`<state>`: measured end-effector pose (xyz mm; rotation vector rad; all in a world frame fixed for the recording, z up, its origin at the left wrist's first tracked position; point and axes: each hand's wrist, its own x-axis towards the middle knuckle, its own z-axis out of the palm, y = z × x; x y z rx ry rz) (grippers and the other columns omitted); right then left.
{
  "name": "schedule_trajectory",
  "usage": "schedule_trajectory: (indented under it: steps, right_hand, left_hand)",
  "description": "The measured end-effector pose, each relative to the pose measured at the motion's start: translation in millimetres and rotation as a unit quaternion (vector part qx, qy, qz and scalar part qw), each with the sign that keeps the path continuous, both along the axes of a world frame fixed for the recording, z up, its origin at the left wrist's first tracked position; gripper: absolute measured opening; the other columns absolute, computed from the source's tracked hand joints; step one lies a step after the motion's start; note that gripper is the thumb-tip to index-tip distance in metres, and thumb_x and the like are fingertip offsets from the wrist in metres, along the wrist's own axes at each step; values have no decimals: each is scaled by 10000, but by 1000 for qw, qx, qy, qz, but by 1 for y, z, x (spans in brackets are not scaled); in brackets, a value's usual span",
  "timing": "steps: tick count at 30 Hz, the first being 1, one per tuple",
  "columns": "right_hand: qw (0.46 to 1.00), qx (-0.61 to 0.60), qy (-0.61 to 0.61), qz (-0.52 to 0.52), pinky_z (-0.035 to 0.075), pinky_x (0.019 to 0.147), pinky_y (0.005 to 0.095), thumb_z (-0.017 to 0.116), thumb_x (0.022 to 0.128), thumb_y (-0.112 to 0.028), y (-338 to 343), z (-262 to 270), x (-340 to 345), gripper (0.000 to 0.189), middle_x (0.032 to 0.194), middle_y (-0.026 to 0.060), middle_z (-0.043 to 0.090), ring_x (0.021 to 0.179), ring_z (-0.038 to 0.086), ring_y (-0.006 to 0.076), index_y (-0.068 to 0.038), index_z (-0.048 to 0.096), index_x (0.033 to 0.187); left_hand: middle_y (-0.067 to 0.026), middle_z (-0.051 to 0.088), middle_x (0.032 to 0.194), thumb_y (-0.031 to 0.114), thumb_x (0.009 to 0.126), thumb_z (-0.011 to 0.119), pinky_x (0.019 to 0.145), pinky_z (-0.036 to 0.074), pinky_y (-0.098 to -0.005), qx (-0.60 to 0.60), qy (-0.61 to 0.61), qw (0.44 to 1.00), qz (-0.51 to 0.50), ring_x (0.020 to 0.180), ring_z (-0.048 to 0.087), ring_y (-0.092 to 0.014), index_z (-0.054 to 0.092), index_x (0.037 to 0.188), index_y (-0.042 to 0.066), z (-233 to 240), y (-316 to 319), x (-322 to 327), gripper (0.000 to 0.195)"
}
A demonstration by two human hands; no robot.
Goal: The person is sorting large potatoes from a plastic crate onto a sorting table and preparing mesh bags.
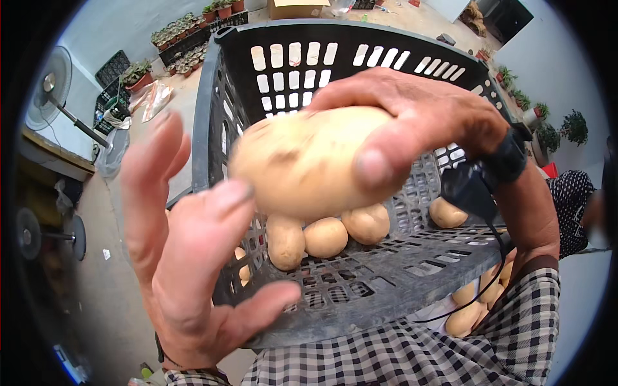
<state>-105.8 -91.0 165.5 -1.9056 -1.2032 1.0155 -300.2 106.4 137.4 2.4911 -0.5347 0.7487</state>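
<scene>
A large, pale potato [299, 164] is in my right hand [429, 120], held over a black plastic crate [347, 304]. The thumb presses its near side while other fingers curve behind it. At the left, my left hand [193, 251] is spread with nothing in its grasp. One of its fingertips overlaps the potato's left end; whether it touches I cannot tell. Inside the crate, a potato [285, 243], a second potato [326, 237] and a third potato [369, 224] lie side by side below the held one. Another potato [448, 212] rests farther right in the crate.
More potatoes [466, 316] lie outside the crate at the lower right, beside a checked garment [328, 357]. A cable runs from a dark device [470, 193] at my right wrist. A standing fan [48, 82] and potted plants [183, 34] are beyond. A person's dotted sleeve [572, 207] is at right.
</scene>
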Motion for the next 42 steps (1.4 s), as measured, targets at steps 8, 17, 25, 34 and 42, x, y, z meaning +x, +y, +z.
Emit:
schedule_trajectory:
  steps: [8,17,25,34,42]
  right_hand:
    - [978,-17,198,-63,532,756,341,563,850,-512,-3,-37,10,644,1022,159,619,903,604,173,31,507,1191]
    - [913,-403,15,68,518,584,325,679,728,-457,-33,-150,-16,770,1000,215,620,775,638,266,-3,419,1294]
    - [934,-340,18,111,538,569,335,656,699,-488,-42,-144,-19,812,1043,182,602,862,638,261,-25,382,1307]
    - [947,-4,268,-177,572,597,421,547,802,-567,-45,-69,28,705,1074,187,580,901,640,291,-27,413,1233]
    - [811,279,352,-375,560,540,414,380,845,-652,-96,-2,-17,696,1074,160,610,901,642,320,-83,455,1239]
  left_hand:
    - [-189,566,991,466,514,860,814,458,-406,-196,31,974,-110,897,558,-277,514,1095,-54,-17,-2,11,853]
    - [-153,550,973,357,477,901,744,449,-336,-274,26,953,-125,853,531,-225,499,1126,-67,-31,-6,20,874]
    - [-172,539,968,326,488,901,726,450,-332,-298,19,939,-169,849,528,-226,474,1155,-73,-28,-9,24,887]
    - [-149,589,1030,228,474,896,830,477,-343,-305,67,944,-111,942,592,-244,547,1094,-14,-18,-7,16,752]
    - [-137,616,1011,198,490,877,803,497,-351,-276,95,952,-89,911,622,-279,567,1064,32,-12,-9,10,673]
